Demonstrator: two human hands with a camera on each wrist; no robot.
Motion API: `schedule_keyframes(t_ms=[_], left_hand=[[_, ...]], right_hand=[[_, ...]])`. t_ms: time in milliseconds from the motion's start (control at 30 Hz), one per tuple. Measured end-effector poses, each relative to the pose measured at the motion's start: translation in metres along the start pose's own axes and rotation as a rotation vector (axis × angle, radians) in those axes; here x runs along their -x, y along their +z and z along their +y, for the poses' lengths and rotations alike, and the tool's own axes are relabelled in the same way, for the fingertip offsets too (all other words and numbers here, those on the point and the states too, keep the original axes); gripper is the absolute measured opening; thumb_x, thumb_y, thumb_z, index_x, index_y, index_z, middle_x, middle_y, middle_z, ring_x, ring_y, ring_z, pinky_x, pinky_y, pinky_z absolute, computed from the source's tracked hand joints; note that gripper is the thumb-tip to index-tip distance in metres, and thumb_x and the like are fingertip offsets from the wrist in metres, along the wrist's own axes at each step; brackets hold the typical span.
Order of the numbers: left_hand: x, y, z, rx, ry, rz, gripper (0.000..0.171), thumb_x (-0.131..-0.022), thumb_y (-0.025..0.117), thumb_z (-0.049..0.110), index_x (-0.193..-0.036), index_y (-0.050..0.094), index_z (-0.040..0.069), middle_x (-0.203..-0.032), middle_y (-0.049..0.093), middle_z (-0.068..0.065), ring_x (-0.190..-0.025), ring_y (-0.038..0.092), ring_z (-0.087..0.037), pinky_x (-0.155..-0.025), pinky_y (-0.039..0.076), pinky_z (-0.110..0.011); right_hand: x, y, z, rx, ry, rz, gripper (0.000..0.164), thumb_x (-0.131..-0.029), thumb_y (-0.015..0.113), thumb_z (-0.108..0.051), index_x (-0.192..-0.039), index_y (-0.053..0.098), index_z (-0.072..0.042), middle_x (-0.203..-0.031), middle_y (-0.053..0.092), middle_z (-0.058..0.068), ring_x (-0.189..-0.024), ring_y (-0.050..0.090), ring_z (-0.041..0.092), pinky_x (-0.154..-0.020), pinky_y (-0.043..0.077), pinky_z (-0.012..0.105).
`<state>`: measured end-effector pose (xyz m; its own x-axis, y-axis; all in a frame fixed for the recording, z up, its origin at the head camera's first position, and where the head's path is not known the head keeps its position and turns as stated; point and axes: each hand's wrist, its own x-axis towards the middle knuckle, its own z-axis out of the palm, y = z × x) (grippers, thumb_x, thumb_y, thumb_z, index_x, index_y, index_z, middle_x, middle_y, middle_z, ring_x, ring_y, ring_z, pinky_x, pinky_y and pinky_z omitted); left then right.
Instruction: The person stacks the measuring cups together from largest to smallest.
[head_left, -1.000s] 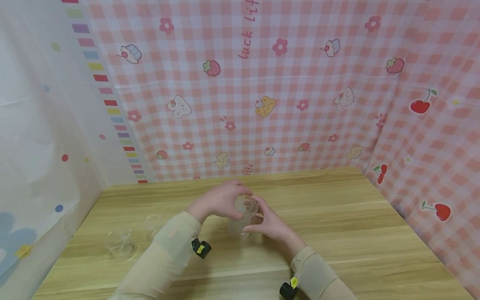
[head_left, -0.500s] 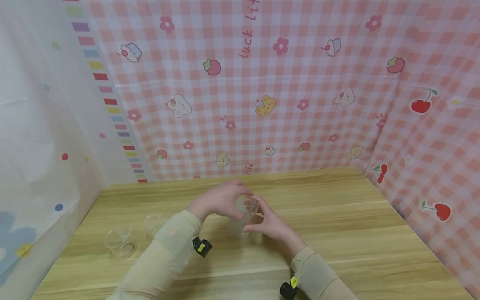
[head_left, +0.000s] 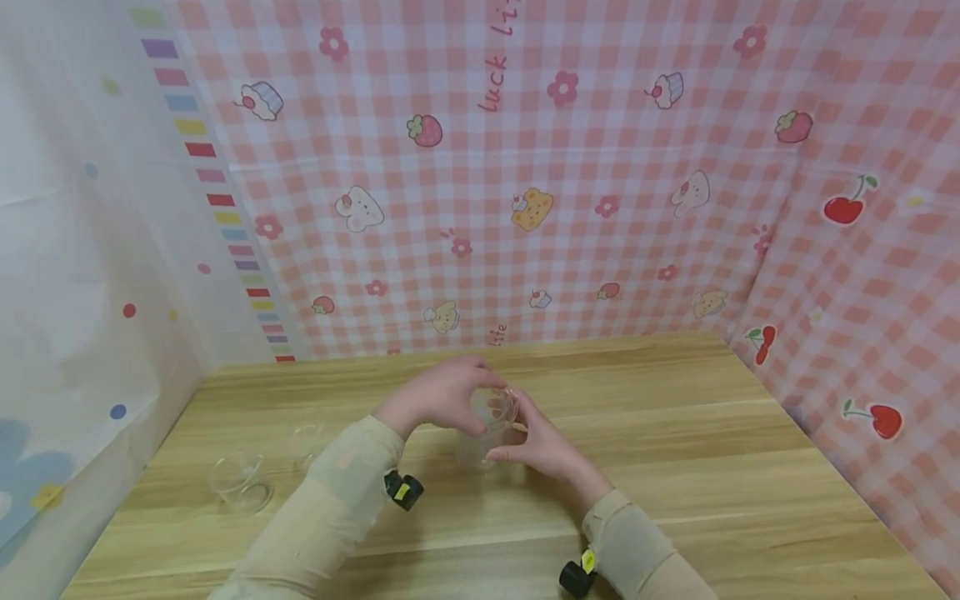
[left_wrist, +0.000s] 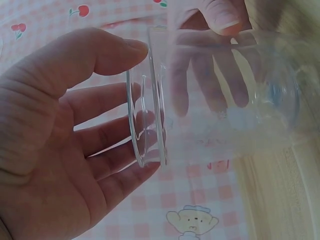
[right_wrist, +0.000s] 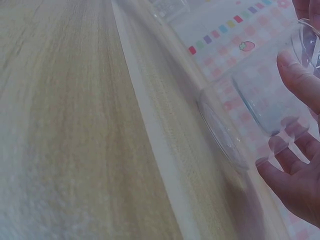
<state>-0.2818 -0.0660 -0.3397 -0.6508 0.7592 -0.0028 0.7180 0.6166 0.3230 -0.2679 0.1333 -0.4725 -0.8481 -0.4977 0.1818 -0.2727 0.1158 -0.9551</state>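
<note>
Two clear cups are nested one in the other over the middle of the table. My left hand (head_left: pixel 446 398) grips the inner cup (left_wrist: pixel 136 117) near its rim, thumb on one side and fingers on the other. Just past that rim is the rim of the outer cup (left_wrist: pixel 215 137), close beside it in the left wrist view. Curled round the outer cup's wall is my right hand (head_left: pixel 546 443). The right wrist view shows the outer cup's base (right_wrist: pixel 222 132) near the tabletop, with the inner cup's base higher up inside.
On the left of the wood-grain table (head_left: pixel 675 467) stands another clear cup (head_left: pixel 242 483). Behind it, close to the left sleeve, is one more clear cup (head_left: pixel 306 446). A pink checked cloth (head_left: pixel 450 167) hangs along the table's back edge.
Hands and nested cups hold nearly the same pose throughout. The head view has tipped down very slightly.
</note>
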Motion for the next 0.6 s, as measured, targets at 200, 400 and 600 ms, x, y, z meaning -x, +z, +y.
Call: schedule_keyframes(t_ms=[200,400,600], left_hand=[[0.0004,-0.0007,-0.0014,0.002,0.019,-0.010,0.058,-0.073,0.078,0.016,-0.129,0.065,0.007,-0.126,0.062,-0.010,-0.115,0.058,-0.026,-0.097,0.049,-0.042],[0.0004,0.0000,-0.0032,-0.002,0.049,-0.008,0.057,-0.073,0.077,0.016,-0.129,0.066,0.006,-0.126,0.062,-0.010,-0.114,0.058,-0.025,-0.096,0.049,-0.042],[0.0003,0.0007,-0.0043,0.008,0.042,-0.012,0.058,-0.073,0.077,0.017,-0.129,0.066,0.007,-0.127,0.061,-0.010,-0.114,0.058,-0.025,-0.096,0.049,-0.041]], right_hand=[[0.0003,-0.0001,0.0006,-0.011,-0.002,-0.004,0.091,-0.083,0.080,-0.005,-0.153,0.022,-0.010,-0.150,0.038,0.021,-0.138,0.036,0.038,-0.111,0.036,0.050],[0.0004,-0.0005,0.0004,-0.006,0.013,-0.001,0.092,-0.083,0.080,-0.005,-0.153,0.021,-0.010,-0.151,0.038,0.019,-0.139,0.035,0.037,-0.111,0.035,0.049],[0.0002,0.0003,0.0005,0.000,0.012,-0.005,0.091,-0.084,0.079,-0.007,-0.153,0.021,-0.009,-0.150,0.037,0.022,-0.138,0.035,0.040,-0.111,0.035,0.051]])
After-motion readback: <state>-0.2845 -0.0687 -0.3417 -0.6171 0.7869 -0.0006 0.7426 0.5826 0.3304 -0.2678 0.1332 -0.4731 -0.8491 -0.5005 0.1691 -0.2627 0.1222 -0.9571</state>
